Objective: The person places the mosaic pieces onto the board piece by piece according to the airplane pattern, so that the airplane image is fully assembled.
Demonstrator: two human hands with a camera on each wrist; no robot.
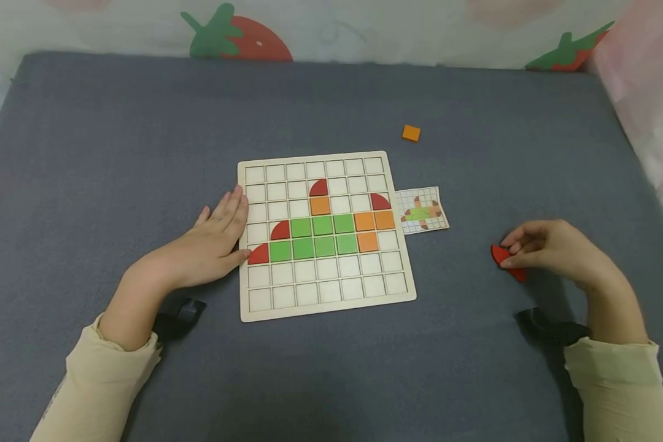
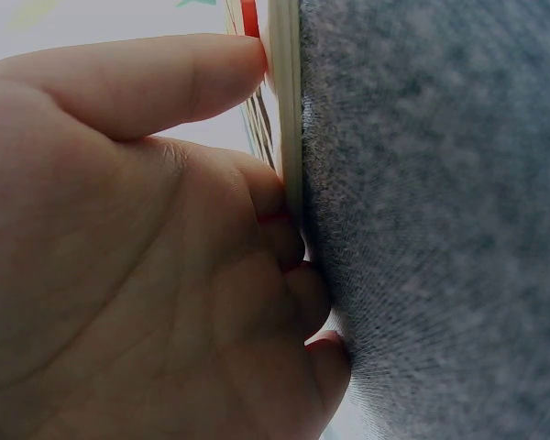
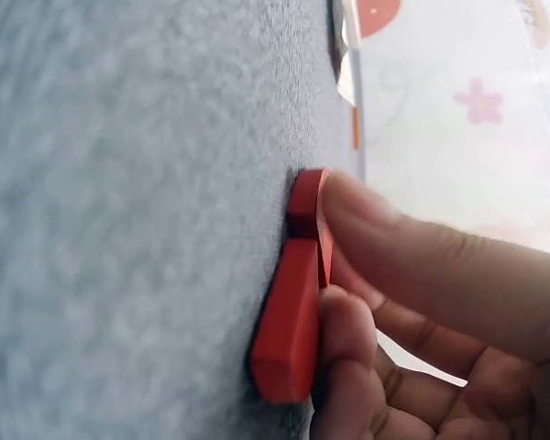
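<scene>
A pale wooden grid board [image 1: 326, 308] lies on the cloth, partly filled with green square tiles [image 1: 324, 246], orange square tiles [image 1: 368, 242] and red quarter-circle tiles [image 1: 258, 253]. My left hand [image 1: 207, 248] rests against the board's left side with its fingers extended; the thumb touches the rim near the lowest red tile. To the right of the board, my right hand [image 1: 560, 252] pinches a red quarter-circle tile [image 3: 306, 197] between thumb and curled fingers, close to the cloth. A second red tile [image 3: 284, 339] touches that one, its outline partly covered by the fingers.
A small pattern card [image 1: 426, 221] lies at the board's right side, printed with a similar coloured figure on a grid. Beyond the board's upper right corner sits a loose orange square tile [image 1: 411, 133]. Dark grey cloth [image 1: 331, 374] covers the table; strawberry-print fabric [image 1: 376, 31] borders its far edge.
</scene>
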